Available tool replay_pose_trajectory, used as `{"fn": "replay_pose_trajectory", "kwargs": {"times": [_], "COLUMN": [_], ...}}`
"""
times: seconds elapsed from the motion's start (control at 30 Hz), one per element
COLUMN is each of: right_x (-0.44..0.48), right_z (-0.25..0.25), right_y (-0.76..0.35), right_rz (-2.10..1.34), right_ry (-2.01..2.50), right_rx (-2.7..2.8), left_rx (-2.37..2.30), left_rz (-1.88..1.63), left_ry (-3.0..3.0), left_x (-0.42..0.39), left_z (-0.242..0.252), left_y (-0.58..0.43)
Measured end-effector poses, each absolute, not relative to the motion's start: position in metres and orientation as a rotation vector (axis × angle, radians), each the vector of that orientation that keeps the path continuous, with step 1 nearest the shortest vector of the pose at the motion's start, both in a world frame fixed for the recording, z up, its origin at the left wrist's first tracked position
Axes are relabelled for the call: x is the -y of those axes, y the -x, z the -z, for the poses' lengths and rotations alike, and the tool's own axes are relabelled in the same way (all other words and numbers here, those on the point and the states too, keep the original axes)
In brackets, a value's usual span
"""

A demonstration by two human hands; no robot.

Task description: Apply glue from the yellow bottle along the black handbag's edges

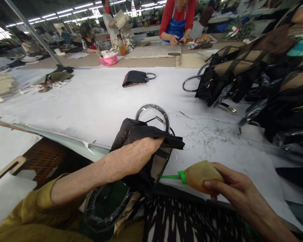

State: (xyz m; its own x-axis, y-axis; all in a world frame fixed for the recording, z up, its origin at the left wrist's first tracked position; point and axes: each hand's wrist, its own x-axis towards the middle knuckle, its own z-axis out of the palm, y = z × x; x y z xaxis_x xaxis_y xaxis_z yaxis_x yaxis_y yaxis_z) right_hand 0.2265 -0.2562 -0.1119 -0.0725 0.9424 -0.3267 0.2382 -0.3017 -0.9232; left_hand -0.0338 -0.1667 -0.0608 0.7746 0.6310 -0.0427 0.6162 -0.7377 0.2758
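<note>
Black bag (126, 132), one. Location: at the near edge of the white-covered table (91, 90), body tilted over the edge toward the person's lap. Upper handle (153, 107), looped, wrapped in clear film, standing over the table; lower handle (101, 222), same wrapping, hanging on the lap side.

Left hand (143, 151): laid across the bag at its dark edge flap; fingers hidden by the fabric, so whether they pinch or lie spread cannot be told.

Squeeze bottle (204, 176), amber contents, green nozzle (169, 176). Held in the right hand (232, 183), thumb on the near side, fingers curled round the base, pinching it. Nozzle tip just beside the bag's tan panel; contact cannot be told.

Risks, as judged: a hard squeeze could release too much liquid and mark the tan panel; a tilted nozzle could drip on the dark fabric or lap; a slack left hold could let the overhanging bag slide off the edge; loose threads (208, 137) on the table could cling to anything wet.

Beyond: small dark bag (135, 78), lying alone, mid-table. Heaped bags (229, 72), at right, handles film-wrapped. Pink basin (109, 60), far side.
</note>
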Motion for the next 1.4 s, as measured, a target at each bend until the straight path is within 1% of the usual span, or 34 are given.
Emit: {"fn": "replay_pose_trajectory", "kwargs": {"times": [0.23,0.67,1.03,1.17,1.4], "right_x": [0.265,0.284,0.295,0.297,0.304], "right_z": [0.109,0.112,0.134,0.128,0.113], "right_y": [-0.219,-0.218,-0.222,-0.216,-0.197], "right_rz": [-1.477,-1.577,-1.649,-1.667,-1.624], "right_ry": [1.611,1.500,1.496,1.509,1.543], "right_rx": [1.200,1.186,0.956,0.958,0.740], "left_rx": [-1.012,-1.080,-1.095,-1.115,-1.114], "left_rz": [-0.030,0.022,0.077,0.115,0.085], "left_ry": [-2.754,-2.821,-2.717,-2.730,-2.763], "left_x": [0.166,0.168,0.166,0.167,0.166], "left_z": [0.064,0.057,0.058,0.056,0.055], "left_y": [0.033,0.029,0.028,0.026,0.027]}}
